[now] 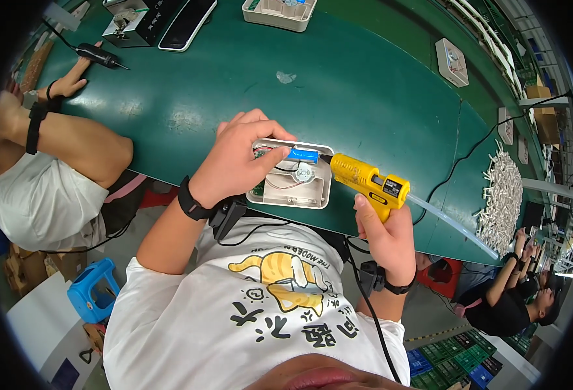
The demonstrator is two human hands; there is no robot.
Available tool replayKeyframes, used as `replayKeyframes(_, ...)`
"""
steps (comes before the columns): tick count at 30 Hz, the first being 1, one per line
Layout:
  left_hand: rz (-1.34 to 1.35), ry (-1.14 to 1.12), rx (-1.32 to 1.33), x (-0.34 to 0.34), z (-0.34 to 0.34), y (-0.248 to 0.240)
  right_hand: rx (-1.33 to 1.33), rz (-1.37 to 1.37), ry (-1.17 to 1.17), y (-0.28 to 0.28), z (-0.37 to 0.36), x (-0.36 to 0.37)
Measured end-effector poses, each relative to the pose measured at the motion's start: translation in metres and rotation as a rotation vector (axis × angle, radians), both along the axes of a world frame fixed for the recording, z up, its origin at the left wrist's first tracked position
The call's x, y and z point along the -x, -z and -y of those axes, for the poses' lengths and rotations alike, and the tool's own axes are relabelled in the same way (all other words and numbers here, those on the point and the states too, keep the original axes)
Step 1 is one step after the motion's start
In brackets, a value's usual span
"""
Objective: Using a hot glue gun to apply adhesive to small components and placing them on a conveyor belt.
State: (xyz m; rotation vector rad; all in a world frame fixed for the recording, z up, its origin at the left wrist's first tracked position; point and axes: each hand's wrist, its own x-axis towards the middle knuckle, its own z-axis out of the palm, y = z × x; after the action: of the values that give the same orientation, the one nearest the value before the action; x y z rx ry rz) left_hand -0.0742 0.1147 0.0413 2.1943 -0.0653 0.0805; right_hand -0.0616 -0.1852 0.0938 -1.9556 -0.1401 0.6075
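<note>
A white plastic housing [309, 197] lies open on the green table close to my body. Inside it are a blue cylindrical battery [305, 155] along the far wall, a round whitish part [304, 173] with thin wires, and bits of green circuit board. My left hand [244, 153] grips the housing at its far left, thumb on the battery's left end and index finger along the far wall. My right hand [387, 234] is wrapped around a yellow hot glue gun [357, 174], its nozzle at the battery's right end. A long translucent glue stick [452, 223] sticks out of its back.
A black cable [439, 185] crosses the table on the right, near a heap of small whitish parts [501, 195]. Similar housings [452, 62] stand farther off. At the far left are a phone [187, 25], a black metal box and a co-worker's hand beside a black electric screwdriver [98, 55].
</note>
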Motion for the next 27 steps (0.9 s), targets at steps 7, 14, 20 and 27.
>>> replayKeyframes(7, -0.03, -0.003, -0.017, 0.0, 0.001, -0.001, -0.115, -0.055, 0.126, -0.007, -0.008, 0.009)
replayKeyframes(14, -0.01, -0.002, -0.001, 0.003, 0.002, 0.005, -0.009, -0.062, -0.003, 0.004, 0.008, 0.008)
replayKeyframes(20, 0.043, 0.032, -0.012, 0.006, -0.001, 0.006, -0.049, -0.02, 0.072, -0.016, -0.007, 0.013)
replayKeyframes(27, 0.078, 0.105, -0.052, 0.01, -0.006, 0.005, -0.091, -0.017, -0.105, -0.006, -0.034, 0.003)
